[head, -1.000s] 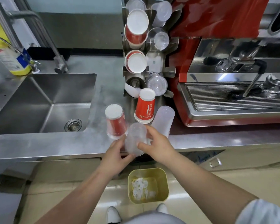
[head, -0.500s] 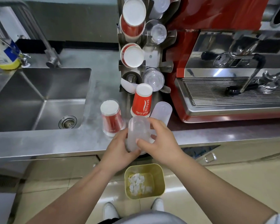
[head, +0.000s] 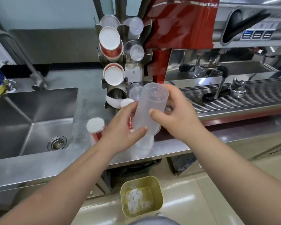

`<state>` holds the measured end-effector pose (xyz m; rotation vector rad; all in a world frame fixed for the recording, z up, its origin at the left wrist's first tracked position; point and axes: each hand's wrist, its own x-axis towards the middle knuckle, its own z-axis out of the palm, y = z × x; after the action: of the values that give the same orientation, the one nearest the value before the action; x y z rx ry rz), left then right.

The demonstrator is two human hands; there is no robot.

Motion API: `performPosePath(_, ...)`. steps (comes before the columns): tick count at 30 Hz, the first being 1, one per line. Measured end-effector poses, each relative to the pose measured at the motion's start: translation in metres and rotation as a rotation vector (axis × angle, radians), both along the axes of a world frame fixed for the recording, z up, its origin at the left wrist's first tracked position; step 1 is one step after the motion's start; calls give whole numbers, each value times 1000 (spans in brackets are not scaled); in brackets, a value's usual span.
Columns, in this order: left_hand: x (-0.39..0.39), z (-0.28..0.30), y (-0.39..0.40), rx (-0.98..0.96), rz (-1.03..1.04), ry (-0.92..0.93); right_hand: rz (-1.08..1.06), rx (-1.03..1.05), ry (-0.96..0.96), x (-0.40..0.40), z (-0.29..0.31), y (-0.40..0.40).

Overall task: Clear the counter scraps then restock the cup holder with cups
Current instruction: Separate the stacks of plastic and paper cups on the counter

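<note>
Bin: yellow floor bin already holds white scraps, so clearing looks done.
Left hand: grip wrapped round the lower part of the clear cup stack.
Right hand: grip closed on the stack's upper side.
Change: half a second ago the stack sat low at the worktop edge; now it is raised and tilted toward the cup holder.
Meaning: restocking under way, probably into a clear-cup slot.
Red cups: unmoved on the worktop.
</note>
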<state>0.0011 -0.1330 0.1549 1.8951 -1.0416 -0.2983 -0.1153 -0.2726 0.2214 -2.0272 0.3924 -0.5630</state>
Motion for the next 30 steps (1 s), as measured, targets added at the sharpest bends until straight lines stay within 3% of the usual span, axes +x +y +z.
performPosePath(5,2,17,-17,-50,-73,1,-26,-49,-22,2,13,-10)
performPosePath(10,-2,20,-27,-33,-49,142,-34,-75,-14,6,5,-16)
performPosePath(30,12,-45,-50,27,32,222,-26,-19,129,31,-77,-36)
